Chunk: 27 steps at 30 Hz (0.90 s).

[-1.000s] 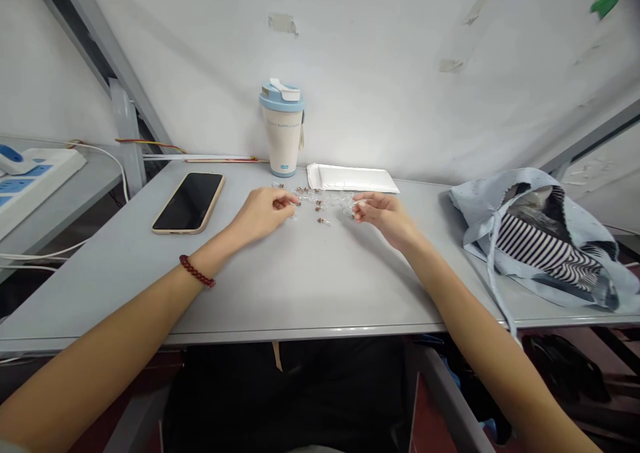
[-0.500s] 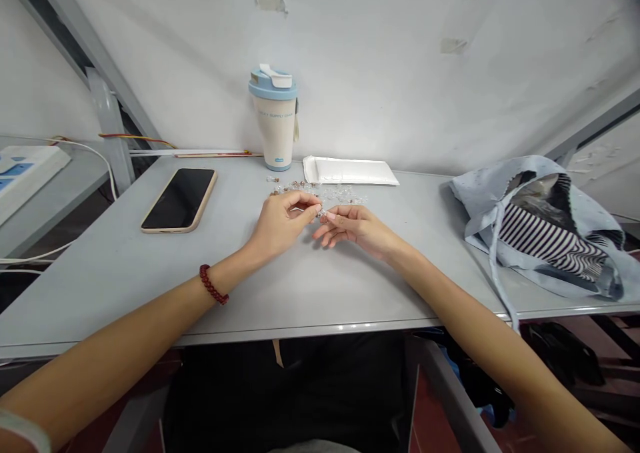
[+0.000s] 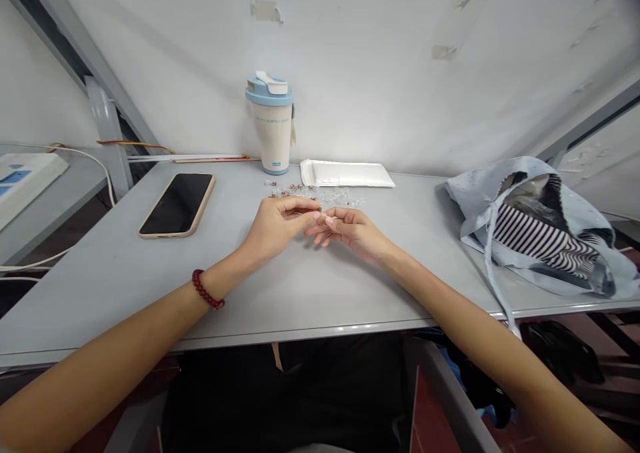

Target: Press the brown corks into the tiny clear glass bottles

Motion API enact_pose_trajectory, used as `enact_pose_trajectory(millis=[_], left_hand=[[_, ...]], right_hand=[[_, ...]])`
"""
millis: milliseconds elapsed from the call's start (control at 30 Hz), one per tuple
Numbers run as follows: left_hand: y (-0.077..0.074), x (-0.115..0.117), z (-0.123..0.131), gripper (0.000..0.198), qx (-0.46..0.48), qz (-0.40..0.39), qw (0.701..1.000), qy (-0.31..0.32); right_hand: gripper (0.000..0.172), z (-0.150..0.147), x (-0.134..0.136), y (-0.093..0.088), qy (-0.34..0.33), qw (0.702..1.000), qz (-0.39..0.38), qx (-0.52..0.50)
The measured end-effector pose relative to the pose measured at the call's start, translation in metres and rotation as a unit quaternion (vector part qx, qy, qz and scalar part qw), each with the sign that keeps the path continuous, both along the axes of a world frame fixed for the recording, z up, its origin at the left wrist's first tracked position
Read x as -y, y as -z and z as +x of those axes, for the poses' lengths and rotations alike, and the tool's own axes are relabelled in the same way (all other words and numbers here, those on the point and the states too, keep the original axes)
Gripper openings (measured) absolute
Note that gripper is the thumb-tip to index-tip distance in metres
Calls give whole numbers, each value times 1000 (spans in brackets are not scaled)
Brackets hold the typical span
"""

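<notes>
My left hand point(image 3: 283, 225) and my right hand point(image 3: 353, 229) meet fingertip to fingertip above the desk, each with thumb and forefinger pinched. Something very small is between the fingertips, too small and covered to name. The other fingers of my right hand are loosely curled below. Just behind the hands lies a scattered pile of small clear pieces point(image 3: 341, 196), some with brown or copper-coloured parts; my left hand hides some of it. A dark red beaded bracelet point(image 3: 207, 290) circles my left wrist.
A phone point(image 3: 177, 204) lies on the grey desk point(image 3: 310, 293) at left. A lidded cup point(image 3: 271, 133) stands by the wall, beside a white padded packet point(image 3: 350, 173). To the right rests a light-blue cloth bag point(image 3: 480, 219); a white power strip point(image 3: 35, 179) sits far left.
The fingertips of both hands have drawn closer together over the small piece. My view has shifted slightly; the things on the desk stay where they were.
</notes>
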<state>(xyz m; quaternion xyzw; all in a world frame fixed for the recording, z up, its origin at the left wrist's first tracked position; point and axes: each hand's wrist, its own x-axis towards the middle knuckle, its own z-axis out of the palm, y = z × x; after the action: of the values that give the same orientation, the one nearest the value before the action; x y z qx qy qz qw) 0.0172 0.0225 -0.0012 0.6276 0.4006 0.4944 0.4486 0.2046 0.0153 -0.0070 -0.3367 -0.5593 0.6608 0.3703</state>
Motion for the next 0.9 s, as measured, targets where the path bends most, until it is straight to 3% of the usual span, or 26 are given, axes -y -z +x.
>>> enact_pose_trajectory(millis=[167, 400, 633, 900], left_hand=[[0, -3, -2, 13, 26, -28, 999, -12], [0, 3, 0, 10, -52, 144, 988, -21], [4, 4, 3, 22, -170, 198, 965, -19], [6, 2, -1, 19, -174, 213, 961, 8]], right_hand=[[31, -5, 2, 1, 15, 1000, 8, -24], [29, -5, 3, 1, 43, 999, 15, -13], [28, -6, 2, 1, 46, 999, 5, -9], [29, -6, 4, -3, 19, 994, 50, 95]])
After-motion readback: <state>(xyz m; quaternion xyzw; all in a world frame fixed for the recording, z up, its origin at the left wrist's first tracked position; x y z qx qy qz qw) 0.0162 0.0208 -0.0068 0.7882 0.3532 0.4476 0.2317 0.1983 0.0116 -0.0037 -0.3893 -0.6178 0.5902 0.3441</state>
